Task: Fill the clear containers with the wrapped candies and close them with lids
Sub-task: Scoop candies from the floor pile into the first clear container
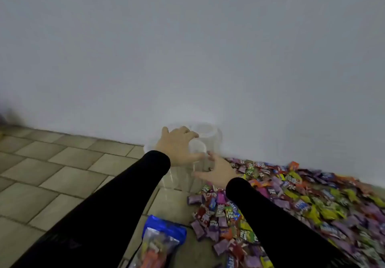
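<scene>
Clear plastic containers stand on the tiled floor against the white wall; the nearest clear container [183, 179] is under my hands, and another clear container [210, 136] stands behind it. My left hand [179, 146] lies spread over the top of the near container, fingers curled around its rim or lid. My right hand [218, 172] is beside the container's right side with fingers apart, holding nothing. A wide pile of wrapped candies [291, 201] in purple, yellow, red and green covers the floor at the right. The picture is blurred.
A blue and clear candy bag [162, 240] lies on the floor near the bottom centre. Beige floor tiles [52, 174] stretch to the left. The white wall [187, 49] rises directly behind the containers.
</scene>
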`<state>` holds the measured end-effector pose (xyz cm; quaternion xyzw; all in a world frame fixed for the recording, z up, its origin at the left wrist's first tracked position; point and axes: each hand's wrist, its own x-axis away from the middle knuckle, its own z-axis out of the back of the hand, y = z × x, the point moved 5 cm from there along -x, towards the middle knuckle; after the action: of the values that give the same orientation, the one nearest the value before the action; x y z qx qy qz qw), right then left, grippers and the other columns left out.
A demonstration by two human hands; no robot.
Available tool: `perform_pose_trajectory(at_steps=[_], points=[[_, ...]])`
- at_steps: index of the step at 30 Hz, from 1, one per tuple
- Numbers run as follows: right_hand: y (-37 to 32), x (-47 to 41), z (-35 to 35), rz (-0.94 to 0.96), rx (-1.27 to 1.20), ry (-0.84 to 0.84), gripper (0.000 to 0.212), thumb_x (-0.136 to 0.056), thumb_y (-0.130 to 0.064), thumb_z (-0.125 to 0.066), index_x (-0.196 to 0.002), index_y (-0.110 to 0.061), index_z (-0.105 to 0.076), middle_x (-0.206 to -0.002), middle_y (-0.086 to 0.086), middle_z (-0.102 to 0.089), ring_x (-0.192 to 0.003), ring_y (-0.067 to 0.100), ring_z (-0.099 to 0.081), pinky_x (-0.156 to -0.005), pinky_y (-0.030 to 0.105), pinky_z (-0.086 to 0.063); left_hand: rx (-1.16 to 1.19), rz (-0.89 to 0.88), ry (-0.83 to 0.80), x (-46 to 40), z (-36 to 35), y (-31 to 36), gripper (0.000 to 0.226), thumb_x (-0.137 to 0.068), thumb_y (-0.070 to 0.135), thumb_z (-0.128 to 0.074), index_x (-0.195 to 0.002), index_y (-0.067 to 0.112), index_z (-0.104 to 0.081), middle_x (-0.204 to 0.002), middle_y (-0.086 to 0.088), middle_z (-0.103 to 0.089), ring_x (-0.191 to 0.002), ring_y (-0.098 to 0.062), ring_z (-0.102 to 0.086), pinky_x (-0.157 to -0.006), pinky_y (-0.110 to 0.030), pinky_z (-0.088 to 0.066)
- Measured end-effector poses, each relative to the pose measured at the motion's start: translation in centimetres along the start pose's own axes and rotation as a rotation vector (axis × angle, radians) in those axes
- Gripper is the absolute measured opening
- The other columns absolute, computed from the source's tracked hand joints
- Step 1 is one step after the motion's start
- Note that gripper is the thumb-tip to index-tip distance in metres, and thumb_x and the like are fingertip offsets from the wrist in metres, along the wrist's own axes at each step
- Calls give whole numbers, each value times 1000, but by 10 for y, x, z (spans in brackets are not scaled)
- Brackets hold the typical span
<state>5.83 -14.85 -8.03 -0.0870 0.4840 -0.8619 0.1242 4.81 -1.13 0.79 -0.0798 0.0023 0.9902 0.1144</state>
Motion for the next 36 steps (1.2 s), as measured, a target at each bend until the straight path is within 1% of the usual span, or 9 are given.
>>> perform_pose_trajectory(at_steps=[5,8,14,19,23,25,28,32,36], points=[[3,-11,-15,50,-31,10,65,-76,-33,-80,-131,-19,-48,-132,-4,-55,-121,14,-53,-90,23,-43,-41,-10,39,-6,-21,-7,72,-81,78,-38,-136,33,-46,-135,5,-48,-111,-18,-51,-96,-42,-21],[5,-14,-16,53,-70,0,56,-77,-29,-79,-125,-17,-52,-125,-4,-60,-111,11,-58,-85,23,-48,-2,-10,57,-9,-25,-10,65,-83,74,-43,-134,34,-47,-133,7,-48,-111,-18,-50,-96,-41,-21],[2,-11,-10,48,-83,13,70,-65,-42,-82,-125,-21,-52,-123,-4,-62,-111,15,-60,-93,43,-52,24,-16,65,-8,-17,-4,68,-79,75,-36,-131,34,-50,-132,7,-50,-110,-16,-50,-91,-39,-17],[-9,3,9,102,-95,42,71,-69,-41,-81,-130,-23,-49,-130,-6,-57,-114,15,-57,-95,38,-51,151,-47,115,-1,8,13,82,-66,79,-24,-128,34,-52,-127,9,-49,-111,-15,-46,-96,-34,-22],[-16,27,33,130,-120,69,91,-63,-51,-81,-141,-23,-41,-138,-8,-52,-117,13,-56,-90,31,-53,344,-85,166,8,26,35,64,-77,71,-50,-126,30,-55,-123,10,-48,-113,-11,-40,-97,-27,-30],[-17,41,47,145,-118,82,98,-59,-55,-79,-143,-22,-39,-136,-6,-52,-112,12,-57,-80,24,-54,428,-96,189,13,33,50,63,-76,68,-53,-125,29,-56,-122,11,-48,-112,-9,-37,-94,-23,-32],[-14,66,70,157,-78,108,86,-69,-47,-80,-141,-22,-40,-131,-6,-54,-105,7,-58,-71,16,-49,471,-116,211,20,42,77,76,-66,77,-40,-123,29,-57,-118,13,-48,-110,-7,-36,-91,-20,-28],[-4,114,103,150,-93,191,82,-69,-49,-81,-137,-23,-43,-123,-10,-56,-102,-2,-56,-72,12,-47,517,-144,238,31,48,122,74,-65,76,-40,-119,30,-59,-116,13,-50,-110,-8,-39,-92,-20,-28],[12,162,129,153,-143,243,81,-67,-50,-81,-135,-28,-43,-120,-11,-54,-106,4,-57,-78,16,-48,598,-173,215,45,49,165,66,-68,74,-44,-117,32,-59,-117,14,-51,-114,-8,-42,-93,-23,-31]])
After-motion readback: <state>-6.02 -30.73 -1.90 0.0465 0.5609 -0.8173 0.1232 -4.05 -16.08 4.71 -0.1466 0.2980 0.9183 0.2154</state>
